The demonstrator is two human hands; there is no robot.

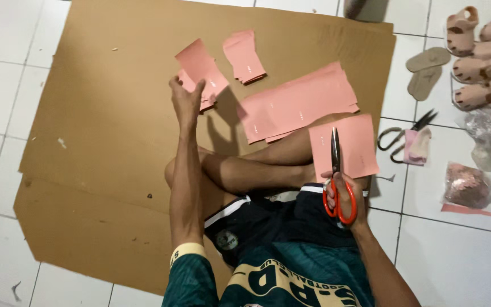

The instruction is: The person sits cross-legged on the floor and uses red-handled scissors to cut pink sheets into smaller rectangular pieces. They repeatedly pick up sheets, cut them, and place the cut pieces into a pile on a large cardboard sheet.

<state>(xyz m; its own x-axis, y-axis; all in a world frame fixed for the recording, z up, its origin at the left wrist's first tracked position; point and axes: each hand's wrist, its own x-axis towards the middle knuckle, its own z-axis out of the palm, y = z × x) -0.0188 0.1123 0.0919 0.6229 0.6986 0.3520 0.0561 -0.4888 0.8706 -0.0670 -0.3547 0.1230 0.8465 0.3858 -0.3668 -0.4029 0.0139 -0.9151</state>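
A small pink cut piece (201, 67) is being held up by the left hand (186, 99), pinched at its lower edge between thumb and fingers above a low stack of like pieces (207, 101) on the brown cardboard sheet (103, 113); the grip is closed on that one piece only. Orange-handled scissors (336, 182) are being held by the right hand (345, 196), fingers threaded through the loops, blades shut and pointing away from the body over a square pink sheet (348, 146) resting by the knee (291, 149); nothing is being cut at this instant.

Several risks are being judged from this layout; the blade tips are lying close to the bare leg, so a careless swing of the right hand could be nicking skin; the pinch on the cut piece is slight, so the piece could be slipping and landing askew on its stack; the second small stack (245, 57) and the long pink strips (299, 105) are lying loose and overlapped, so a brush of the forearm could be scattering them and mixing sizes; the square sheet is unsecured and could be sliding off the leg. A second pair of scissors (404, 133) and pale sandals (481, 57) are lying on the tiled floor (7, 68), well apart from both hands.
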